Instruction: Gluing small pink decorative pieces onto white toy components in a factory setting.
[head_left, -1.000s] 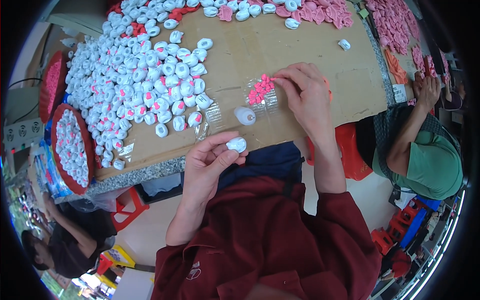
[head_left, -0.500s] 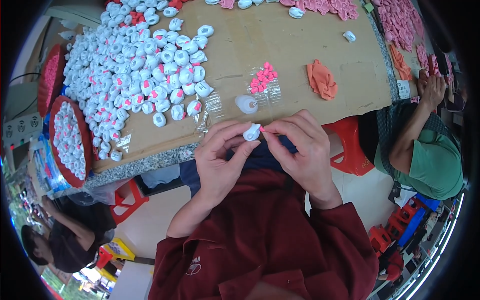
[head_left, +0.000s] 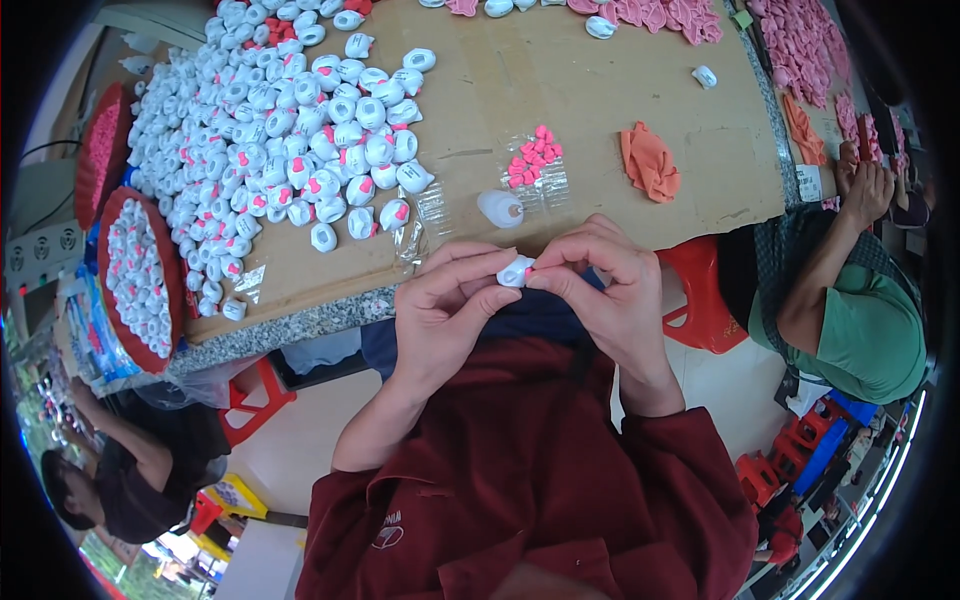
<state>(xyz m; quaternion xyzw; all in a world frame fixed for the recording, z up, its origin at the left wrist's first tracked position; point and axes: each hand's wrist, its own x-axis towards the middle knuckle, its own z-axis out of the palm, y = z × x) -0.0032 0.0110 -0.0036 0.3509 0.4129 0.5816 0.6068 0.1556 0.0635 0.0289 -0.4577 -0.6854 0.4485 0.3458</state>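
Note:
Between thumb and fingers, my left hand point(head_left: 445, 300) pinches a small white plastic head-shaped piece point(head_left: 514, 272) with pointed ears, just off the table's front edge. The fingertips of my right hand point(head_left: 612, 285) are closed on a small pink bow piece point(head_left: 530, 272), pressed against the white piece's right side; only a sliver of pink shows. Just beyond my hands lies a small translucent bottle point(head_left: 500, 209) with a short tip. Past it, a little heap of pink bow pieces point(head_left: 535, 157) rests on strips of clear tape.
A large pile of white head pieces point(head_left: 290, 130), several with pink bows, covers the table's left side. Red trays point(head_left: 178, 300) stand further left. An orange cloth point(head_left: 650, 162) lies to the right, pink parts point(head_left: 690, 18) at the back. Co-workers sit at the right point(head_left: 860, 320) and lower left point(head_left: 140, 460).
The pink bow piece has come up against the white piece, which has turned slightly in my left fingers. My right fingertips have closed in beside it. The view has shifted slightly.

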